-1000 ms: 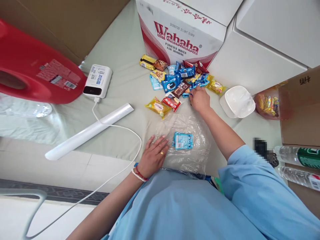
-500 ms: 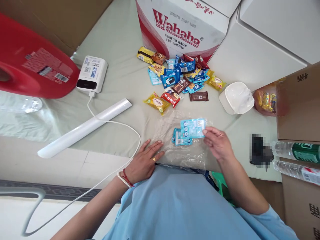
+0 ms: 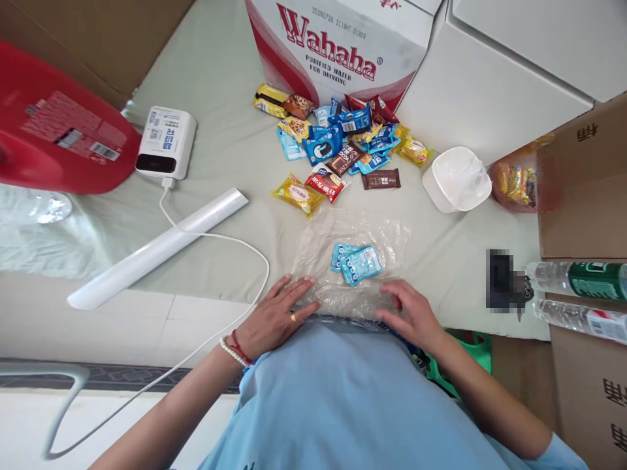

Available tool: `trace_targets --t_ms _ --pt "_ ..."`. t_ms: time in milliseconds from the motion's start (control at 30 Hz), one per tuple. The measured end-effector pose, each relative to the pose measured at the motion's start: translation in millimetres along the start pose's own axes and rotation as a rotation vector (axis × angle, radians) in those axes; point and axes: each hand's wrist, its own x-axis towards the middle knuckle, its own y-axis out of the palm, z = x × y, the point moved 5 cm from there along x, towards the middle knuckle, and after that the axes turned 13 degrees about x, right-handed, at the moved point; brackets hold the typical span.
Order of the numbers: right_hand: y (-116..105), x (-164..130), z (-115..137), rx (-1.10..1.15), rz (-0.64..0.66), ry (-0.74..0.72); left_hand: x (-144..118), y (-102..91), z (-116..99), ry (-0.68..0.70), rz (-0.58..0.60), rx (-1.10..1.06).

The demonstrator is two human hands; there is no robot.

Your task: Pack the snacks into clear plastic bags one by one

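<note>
A clear plastic bag (image 3: 313, 245) lies flat on the pale green cloth in front of me. Several light blue sachets (image 3: 361, 264) rest overlapping on it. My left hand (image 3: 277, 316) is flat at the bag's near left corner, fingers stretched out, holding nothing. At the near right of the bag is my right hand (image 3: 409, 313), its thumb and fingers apart and nothing in its grasp. Beyond the bag are a yellow snack packet (image 3: 298, 194), a red snack packet (image 3: 327, 182) and a brown bar (image 3: 381, 179).
A pile of wrapped snacks (image 3: 337, 134) sits against the Wahaha carton (image 3: 337, 52). To the right stand a white container (image 3: 455, 179) and lying bottles (image 3: 595, 281). On the left are a white device (image 3: 166, 140) with a cable, a white strip (image 3: 157, 251) and a red jug (image 3: 63, 124).
My right hand has let go of a light blue sachet, which now lies on the others on the bag. That hand has moved down toward me. My left hand stays at the bag's left.
</note>
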Motion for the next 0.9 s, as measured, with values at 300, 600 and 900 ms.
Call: trace_targets --t_ms 300,600,900 --pt "10.0 -38.4 -28.5 -0.243 0.170 -0.225 15.5 -11.1 10.7 -0.114 -0.067 -0.220" --pt "-49.2 58.5 -31.9 0.163 -0.229 0.077 71.5 -19.3 67.1 -0.468 -0.185 -0.292" --pt "-39.3 108.1 -59.7 -0.204 -0.202 0.298 90.0 -36.1 65.7 -0.734 -0.517 0.141"
